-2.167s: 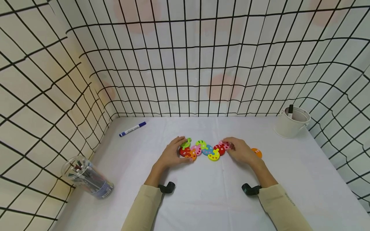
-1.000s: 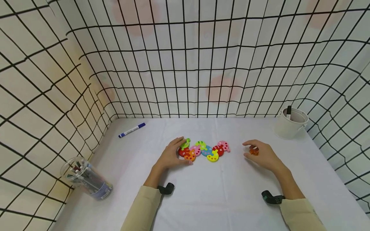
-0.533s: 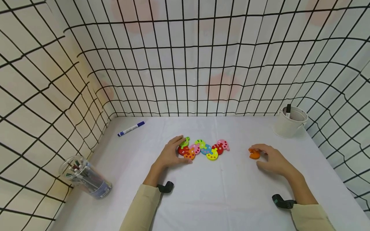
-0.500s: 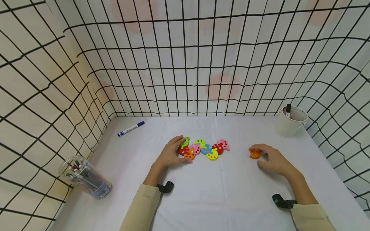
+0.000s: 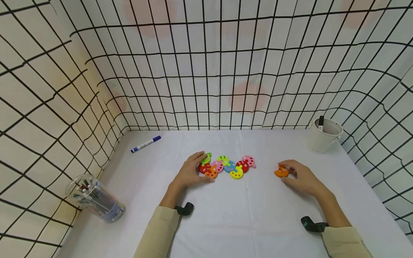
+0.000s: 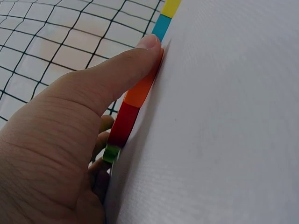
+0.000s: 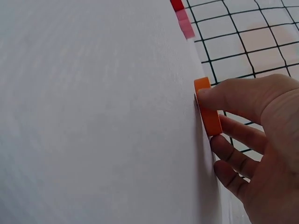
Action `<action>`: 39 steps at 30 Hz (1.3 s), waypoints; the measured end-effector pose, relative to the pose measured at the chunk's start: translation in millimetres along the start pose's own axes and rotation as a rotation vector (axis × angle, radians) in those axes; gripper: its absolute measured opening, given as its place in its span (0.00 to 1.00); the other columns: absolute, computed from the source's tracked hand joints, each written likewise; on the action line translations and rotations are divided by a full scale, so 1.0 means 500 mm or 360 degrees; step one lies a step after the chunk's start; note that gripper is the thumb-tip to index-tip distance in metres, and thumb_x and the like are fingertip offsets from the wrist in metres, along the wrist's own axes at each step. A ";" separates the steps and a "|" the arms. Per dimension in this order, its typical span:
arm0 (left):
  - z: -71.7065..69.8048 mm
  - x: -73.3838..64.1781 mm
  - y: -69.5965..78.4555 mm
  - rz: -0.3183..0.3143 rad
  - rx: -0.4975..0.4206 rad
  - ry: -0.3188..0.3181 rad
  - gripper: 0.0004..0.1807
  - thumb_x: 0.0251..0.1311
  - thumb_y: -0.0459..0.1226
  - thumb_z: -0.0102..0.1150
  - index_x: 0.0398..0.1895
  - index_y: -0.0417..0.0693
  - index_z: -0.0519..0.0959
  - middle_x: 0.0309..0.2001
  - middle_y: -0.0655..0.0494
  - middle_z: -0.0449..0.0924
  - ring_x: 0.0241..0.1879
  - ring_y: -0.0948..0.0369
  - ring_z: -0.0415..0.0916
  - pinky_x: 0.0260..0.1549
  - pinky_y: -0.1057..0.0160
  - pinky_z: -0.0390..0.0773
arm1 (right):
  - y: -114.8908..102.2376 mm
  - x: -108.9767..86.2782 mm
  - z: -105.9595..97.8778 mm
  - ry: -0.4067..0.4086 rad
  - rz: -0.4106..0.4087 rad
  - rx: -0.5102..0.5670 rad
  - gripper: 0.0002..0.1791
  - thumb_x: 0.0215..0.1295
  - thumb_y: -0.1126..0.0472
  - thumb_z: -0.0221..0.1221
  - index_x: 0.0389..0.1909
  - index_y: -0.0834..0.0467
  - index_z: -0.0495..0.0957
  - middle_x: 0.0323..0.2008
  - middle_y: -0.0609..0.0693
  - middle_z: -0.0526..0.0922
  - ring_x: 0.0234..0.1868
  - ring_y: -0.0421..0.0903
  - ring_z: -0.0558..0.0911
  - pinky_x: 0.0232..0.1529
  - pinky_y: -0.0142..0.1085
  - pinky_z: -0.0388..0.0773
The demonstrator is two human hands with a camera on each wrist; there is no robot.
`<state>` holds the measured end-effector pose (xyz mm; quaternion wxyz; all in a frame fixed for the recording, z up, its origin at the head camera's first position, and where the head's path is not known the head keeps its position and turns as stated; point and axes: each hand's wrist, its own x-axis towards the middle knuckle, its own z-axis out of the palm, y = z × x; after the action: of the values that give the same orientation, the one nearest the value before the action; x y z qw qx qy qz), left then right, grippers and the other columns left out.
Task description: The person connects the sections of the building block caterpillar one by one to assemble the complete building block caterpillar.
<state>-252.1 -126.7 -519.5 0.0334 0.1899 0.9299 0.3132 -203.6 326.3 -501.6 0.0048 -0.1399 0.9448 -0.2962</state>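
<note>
A wavy chain of flat, numbered puzzle pieces in several colours, a caterpillar puzzle, lies on the white table. At its left end my left hand grips the pieces, fingers at the green head piece and thumb along the orange dotted piece. The left wrist view shows the thumb lying on the orange edge, with a red piece beside it. To the right, apart from the chain, my right hand pinches a loose orange puzzle piece between thumb and fingers, close over the cloth in the right wrist view.
A blue-capped marker lies at the back left. A clear jar of pencils leans at the left, and a white bucket holding a marker stands at the back right. Black grid netting encloses the table.
My right hand let go of the pink end piece, moved right, took the loose orange piece and turned it, then shifted slightly left with it. My left hand stayed in place.
</note>
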 end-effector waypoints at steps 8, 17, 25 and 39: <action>0.001 0.001 -0.003 0.0012 0.0004 0.0010 0.57 0.45 0.65 0.75 0.80 0.61 0.63 0.81 0.61 0.56 0.82 0.54 0.50 0.75 0.40 0.60 | -0.009 0.003 0.006 0.0047 0.0063 0.0006 0.28 0.64 0.58 0.70 0.63 0.59 0.76 0.53 0.60 0.82 0.50 0.57 0.79 0.54 0.54 0.79; -0.004 -0.001 0.000 0.0031 0.0026 -0.0015 0.57 0.45 0.63 0.75 0.80 0.59 0.63 0.81 0.59 0.56 0.82 0.53 0.50 0.76 0.39 0.59 | -0.021 0.011 0.016 0.0118 0.0184 0.0023 0.28 0.62 0.50 0.72 0.59 0.58 0.79 0.45 0.57 0.83 0.44 0.52 0.78 0.43 0.37 0.77; -0.003 -0.001 0.001 0.0034 0.0021 -0.0005 0.56 0.46 0.63 0.75 0.79 0.59 0.64 0.81 0.59 0.56 0.82 0.52 0.51 0.76 0.38 0.59 | -0.057 0.031 0.026 0.0147 0.0212 0.0046 0.26 0.59 0.49 0.74 0.55 0.56 0.81 0.39 0.53 0.80 0.41 0.50 0.77 0.39 0.34 0.75; 0.001 0.004 -0.008 0.0022 0.0045 -0.0012 0.57 0.45 0.65 0.74 0.80 0.60 0.63 0.81 0.60 0.56 0.82 0.55 0.50 0.76 0.41 0.59 | -0.112 0.069 0.056 0.0184 0.0150 0.0097 0.22 0.56 0.50 0.76 0.49 0.56 0.84 0.41 0.53 0.86 0.42 0.49 0.79 0.44 0.36 0.80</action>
<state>-255.3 -128.6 -522.0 0.0319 0.1980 0.9327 0.2996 -219.4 257.3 -490.6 -0.0316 -0.0777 0.9396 -0.3318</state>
